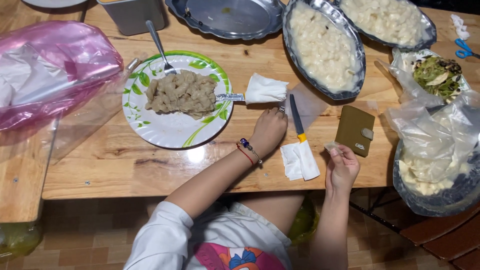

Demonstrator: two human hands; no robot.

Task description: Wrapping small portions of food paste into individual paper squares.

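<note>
My left hand [268, 131] rests on the wooden table [125, 160] with its fingers curled, just below a knife's tissue-wrapped handle [264, 90] lying on the plate's rim; nothing shows in its grip. My right hand [341, 167] pinches a small pale piece [331, 146] near the table's front edge. A yellow-handled knife [297, 120] lies on a folded white tissue [299, 160] between the hands. The leaf-patterned plate [170, 127] carries a brownish mash [181, 93] and a fork [160, 47].
An olive wallet [355, 130] lies right of the knife. Metal trays of white pieces [325, 47] [387, 20] and an empty tray [225, 17] stand at the back. A pink bag [50, 65] is left; clear plastic over a tray [435, 145] is right. Blue scissors [466, 48] are far right.
</note>
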